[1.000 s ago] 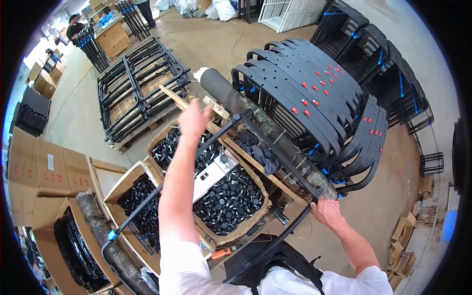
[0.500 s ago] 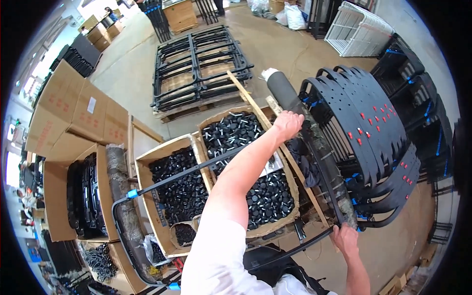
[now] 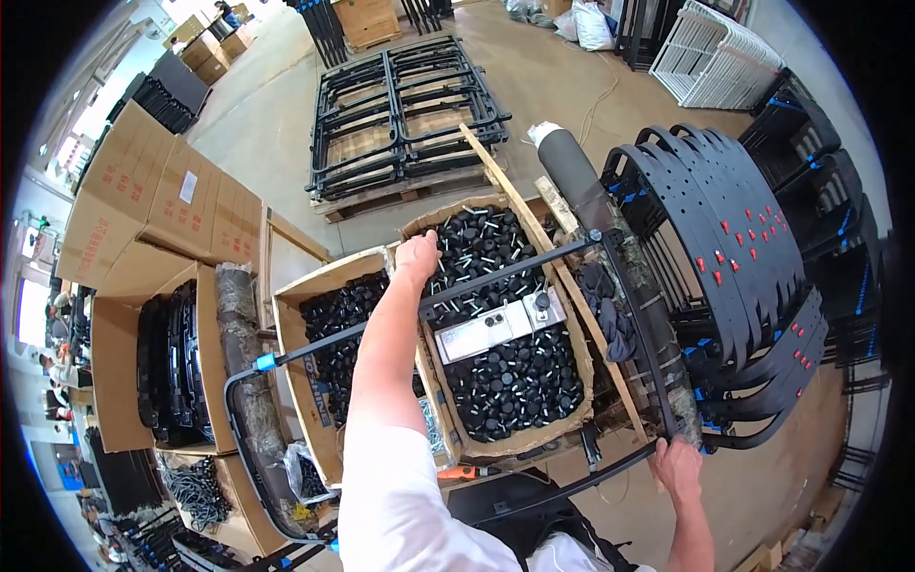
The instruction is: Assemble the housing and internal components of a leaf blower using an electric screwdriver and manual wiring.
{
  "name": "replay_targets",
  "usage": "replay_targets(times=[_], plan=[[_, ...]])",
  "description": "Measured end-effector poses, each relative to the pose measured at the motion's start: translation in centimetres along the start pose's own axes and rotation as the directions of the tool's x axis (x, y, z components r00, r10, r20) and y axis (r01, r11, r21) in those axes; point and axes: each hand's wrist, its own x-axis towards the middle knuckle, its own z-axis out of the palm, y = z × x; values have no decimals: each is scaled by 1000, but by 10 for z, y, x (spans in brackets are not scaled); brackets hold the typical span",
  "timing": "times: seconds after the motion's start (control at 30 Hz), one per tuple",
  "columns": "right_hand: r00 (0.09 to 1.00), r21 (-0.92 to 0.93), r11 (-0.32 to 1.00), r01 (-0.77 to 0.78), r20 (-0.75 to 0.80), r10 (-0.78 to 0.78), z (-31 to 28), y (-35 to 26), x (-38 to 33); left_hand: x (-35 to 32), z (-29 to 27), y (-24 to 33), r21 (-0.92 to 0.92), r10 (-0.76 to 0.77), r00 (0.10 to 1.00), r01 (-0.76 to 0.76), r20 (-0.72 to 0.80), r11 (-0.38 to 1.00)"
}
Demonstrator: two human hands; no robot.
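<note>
The left hand [image 3: 416, 255] reached over the box [image 3: 505, 443] of black knobs [image 3: 515, 377], fingers apparently empty. Beside the box, the right hand [image 3: 679, 467] was clamped on the frame [image 3: 637, 315]; picking a knob seemed next

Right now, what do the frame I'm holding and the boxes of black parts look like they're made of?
The black frame looks like painted or coated metal tube: thin, rigid, evenly dark with a slight sheen. The boxes look like plain brown corrugated cardboard, matte, with bent, soft rims. The small black parts inside may be plastic or rubber; too small to tell.
</note>
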Motion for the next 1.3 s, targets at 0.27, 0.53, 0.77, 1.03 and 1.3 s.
replay_targets(times=[0.27, 0.53, 0.77, 1.03, 1.3], plan=[[996, -4, 998, -55, 73, 56, -5, -8, 0, 4, 10, 13, -123, -7, 999, 3, -38, 992], [993, 37, 992, -119, 19, 119, -4, -11, -4, 5, 16, 30, -101, 111, 984, -97, 139, 990], [987, 141, 980, -139, 94, 126, -20, -16, 0, -14, -9, 4, -414, -51, 995, 12, -82, 910], [982, 686, 707, 172, -173, -71, -126, -93, 48, -155, -109, 37, -996, -21, 997, 80, 79, 42], [705, 870, 249, 426, -147, -694, -67, -266, 41, -362, -41, 120, -909, 10, 978, 198, 209, -366]])
